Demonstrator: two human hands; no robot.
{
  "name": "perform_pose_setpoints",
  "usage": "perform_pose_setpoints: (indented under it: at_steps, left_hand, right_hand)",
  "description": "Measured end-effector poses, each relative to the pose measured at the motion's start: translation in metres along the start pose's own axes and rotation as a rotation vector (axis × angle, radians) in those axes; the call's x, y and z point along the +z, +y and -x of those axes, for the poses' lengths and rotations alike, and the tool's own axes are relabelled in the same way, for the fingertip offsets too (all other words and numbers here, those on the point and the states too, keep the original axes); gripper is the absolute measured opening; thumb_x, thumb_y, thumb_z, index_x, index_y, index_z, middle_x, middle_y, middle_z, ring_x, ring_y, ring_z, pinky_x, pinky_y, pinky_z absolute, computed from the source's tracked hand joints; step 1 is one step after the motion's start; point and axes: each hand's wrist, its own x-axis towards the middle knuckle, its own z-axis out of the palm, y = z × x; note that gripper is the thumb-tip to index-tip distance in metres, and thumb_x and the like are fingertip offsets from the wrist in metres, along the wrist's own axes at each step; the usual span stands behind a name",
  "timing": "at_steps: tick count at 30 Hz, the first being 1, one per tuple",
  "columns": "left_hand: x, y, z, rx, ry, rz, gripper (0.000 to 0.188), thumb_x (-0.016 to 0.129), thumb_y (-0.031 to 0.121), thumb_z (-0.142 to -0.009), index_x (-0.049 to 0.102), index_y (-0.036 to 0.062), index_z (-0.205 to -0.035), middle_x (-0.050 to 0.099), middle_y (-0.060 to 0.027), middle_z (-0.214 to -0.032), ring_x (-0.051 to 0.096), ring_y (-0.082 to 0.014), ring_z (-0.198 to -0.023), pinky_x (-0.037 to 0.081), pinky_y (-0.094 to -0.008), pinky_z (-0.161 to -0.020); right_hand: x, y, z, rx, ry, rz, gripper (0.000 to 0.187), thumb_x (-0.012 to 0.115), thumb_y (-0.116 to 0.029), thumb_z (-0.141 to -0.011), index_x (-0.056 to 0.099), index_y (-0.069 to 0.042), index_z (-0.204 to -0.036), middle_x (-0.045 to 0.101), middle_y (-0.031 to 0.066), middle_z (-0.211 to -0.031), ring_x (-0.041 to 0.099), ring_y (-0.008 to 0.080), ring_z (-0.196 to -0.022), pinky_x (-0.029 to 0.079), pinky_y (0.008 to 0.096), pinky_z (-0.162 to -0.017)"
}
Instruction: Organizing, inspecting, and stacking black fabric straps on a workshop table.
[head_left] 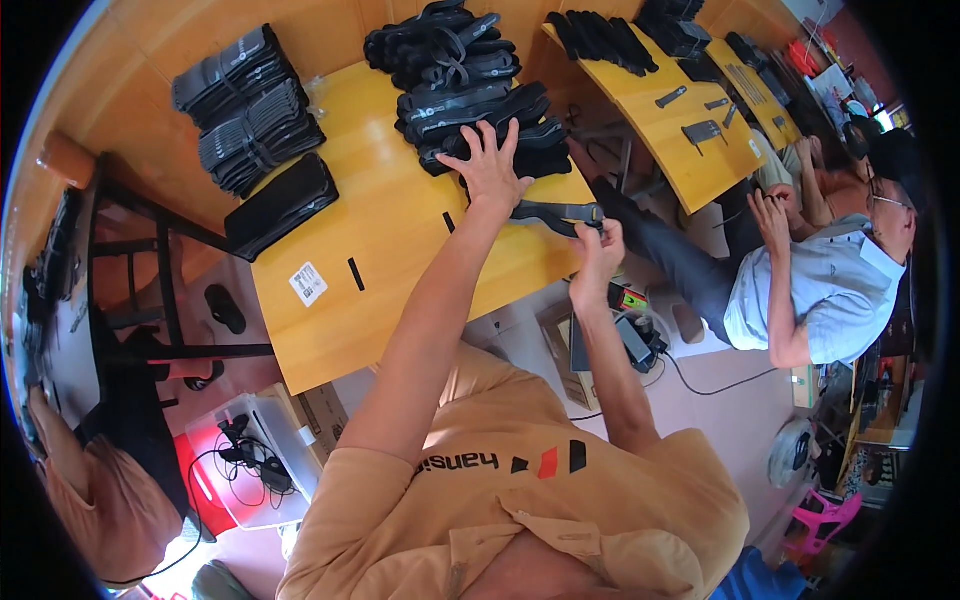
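Observation:
My left hand (488, 172) is spread over a stack of folded black fabric pieces (480, 115) with grey bands, its fingers stretched apart and its palm at the near edge of the stack. To its right, my right hand (597, 250) pinches the end of a black strap (545, 214) with a dark grey end. That strap lies at the right edge of the yellow table (400, 300), and its other end runs under my left wrist. A second pile of black pieces (440, 45) sits behind the stack.
Strapped black bundles (250, 110) and a black folded piece (283, 205) lie at the table's left. A white label (308, 284) is near its front. Co-workers sit right (820, 290) and left (125, 500). A clear bin (250, 460) with cables stands on the floor.

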Motion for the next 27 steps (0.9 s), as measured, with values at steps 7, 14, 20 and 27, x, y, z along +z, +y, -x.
perform_pose_setpoints:
  at_steps: [7,14,20,27]
  left_hand:
    - [0.004,0.002,0.0,0.019,0.02,0.007,0.1,0.069,0.058,-0.063,0.014,0.032,-0.142,0.023,-0.0131,-0.138,0.02,-0.037,-0.128,0.025,-0.0738,-0.087]
    - [0.011,-0.007,0.005,0.059,0.111,-0.019,0.098,0.07,0.056,-0.064,0.016,0.0318,-0.142,0.023,-0.014,-0.139,0.02,-0.0378,-0.128,0.025,-0.0732,-0.086]
    - [-0.017,-0.02,0.022,0.232,0.404,0.28,0.083,0.067,0.047,-0.073,0.026,0.0227,-0.14,0.02,-0.0149,-0.143,0.02,-0.0339,-0.132,0.017,-0.0731,-0.09]
    - [-0.064,-0.049,0.116,0.108,-0.291,1.55,0.047,0.061,0.025,-0.084,0.048,0.0003,-0.122,0.057,-0.0076,-0.101,0.053,-0.0145,-0.093,0.043,-0.0269,-0.083]
  right_hand:
    - [-0.018,-0.07,0.005,-0.386,-0.105,0.083,0.019,0.054,0.001,-0.067,0.048,-0.004,-0.084,0.05,0.0017,-0.082,0.047,0.0091,-0.076,0.04,0.0224,-0.074]
    - [-0.028,-0.126,0.004,-0.312,-0.078,-0.207,0.03,0.049,-0.007,-0.069,0.049,-0.001,-0.098,0.055,0.0087,-0.091,0.056,0.0167,-0.084,0.046,0.0273,-0.079]
    - [-0.013,-0.095,0.004,0.02,-0.243,-0.231,0.032,0.054,-0.01,-0.072,0.051,-0.001,-0.103,0.055,0.0045,-0.09,0.055,0.0126,-0.082,0.043,0.0236,-0.078]
    - [0.015,-0.058,0.034,0.145,-0.559,-0.104,0.028,0.058,-0.008,-0.073,0.052,-0.004,-0.1,0.055,-0.0006,-0.086,0.051,0.0067,-0.08,0.039,0.0193,-0.073]
